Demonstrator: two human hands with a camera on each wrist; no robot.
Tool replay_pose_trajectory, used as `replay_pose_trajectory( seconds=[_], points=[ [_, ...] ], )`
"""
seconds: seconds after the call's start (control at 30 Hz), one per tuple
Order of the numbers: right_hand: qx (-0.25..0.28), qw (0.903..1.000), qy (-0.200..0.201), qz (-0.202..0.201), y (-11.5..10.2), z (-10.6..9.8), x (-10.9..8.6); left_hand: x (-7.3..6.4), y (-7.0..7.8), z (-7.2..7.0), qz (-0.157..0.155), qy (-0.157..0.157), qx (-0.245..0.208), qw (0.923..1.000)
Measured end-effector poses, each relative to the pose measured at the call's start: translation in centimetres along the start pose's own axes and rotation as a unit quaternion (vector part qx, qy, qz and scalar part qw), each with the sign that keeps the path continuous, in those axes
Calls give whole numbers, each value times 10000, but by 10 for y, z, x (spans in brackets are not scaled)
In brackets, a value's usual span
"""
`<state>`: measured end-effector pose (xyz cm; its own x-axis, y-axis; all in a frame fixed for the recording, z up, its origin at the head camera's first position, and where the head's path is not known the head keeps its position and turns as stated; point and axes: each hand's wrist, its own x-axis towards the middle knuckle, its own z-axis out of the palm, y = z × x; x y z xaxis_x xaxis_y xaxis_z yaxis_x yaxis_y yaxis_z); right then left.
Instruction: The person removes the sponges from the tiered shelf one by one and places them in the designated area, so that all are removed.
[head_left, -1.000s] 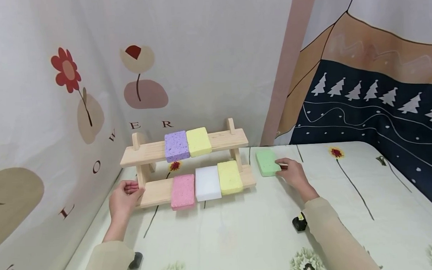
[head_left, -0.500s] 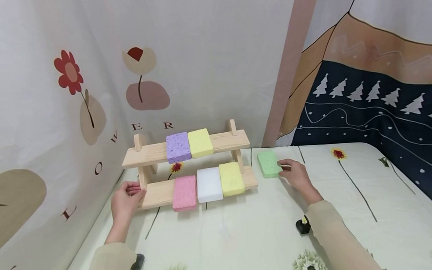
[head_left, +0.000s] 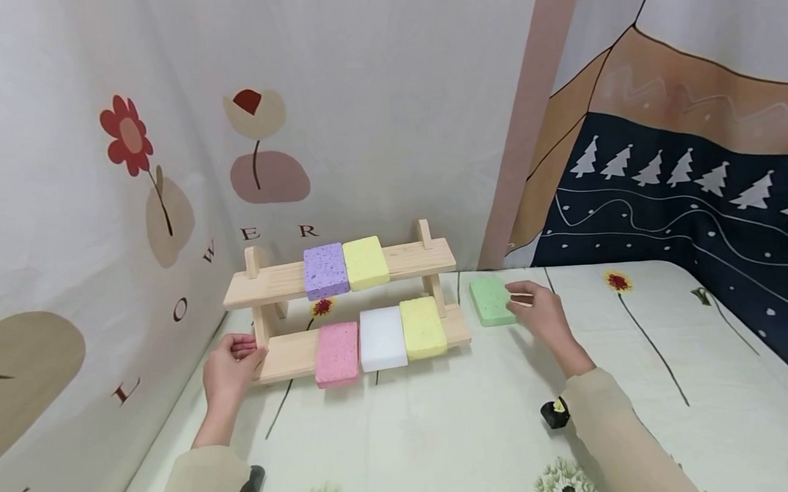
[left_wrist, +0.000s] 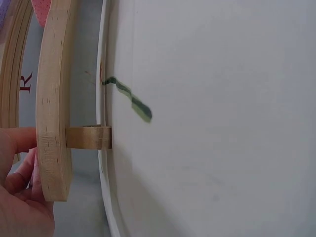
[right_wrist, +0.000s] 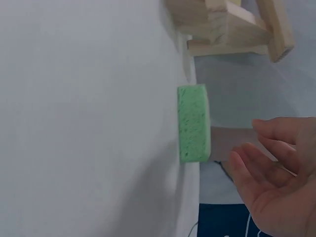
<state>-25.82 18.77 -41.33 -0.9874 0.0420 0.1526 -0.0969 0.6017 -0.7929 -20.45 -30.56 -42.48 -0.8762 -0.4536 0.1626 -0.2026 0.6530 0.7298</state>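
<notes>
Right hand now off one green sponge, loosely spread, empty; left hand curled on one rack of five sponges.

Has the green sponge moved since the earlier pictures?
No. In the head view, the green sponge keeps its place against the flower printed on the cloth to its right; no shift shows in any direction.

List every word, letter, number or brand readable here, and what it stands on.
"L O W": left side of the fabric backdrop.
"E R": its back side, behind the wooden rack; "R" also shows sideways in the left wrist view.
Bottom-left letter on the backdrop: cut off, unreadable.
Marks on the left sleeve: too small to read.
Numbers, brands: none readable.
</notes>
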Motion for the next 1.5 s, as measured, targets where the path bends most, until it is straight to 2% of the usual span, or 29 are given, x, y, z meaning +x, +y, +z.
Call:
replay_pose_trajectory(
  seconds=[0.47,0.87,1.2,1.5],
  points=[
    [349,9980,202,-484,-42,3,-8,-1,0,0,-74,4,8,10000],
    [880,9944,37,-583,-71,14,-10,0,0,1,-119,-124,7,9999],
    [1302,9878,-141,-836,-103,22,1,8,6,-4,-94,-147,-27,9998],
    [1624,9817,-425,-896,-115,39,7,7,7,-4,-271,-294,-6,9992]
  ],
)
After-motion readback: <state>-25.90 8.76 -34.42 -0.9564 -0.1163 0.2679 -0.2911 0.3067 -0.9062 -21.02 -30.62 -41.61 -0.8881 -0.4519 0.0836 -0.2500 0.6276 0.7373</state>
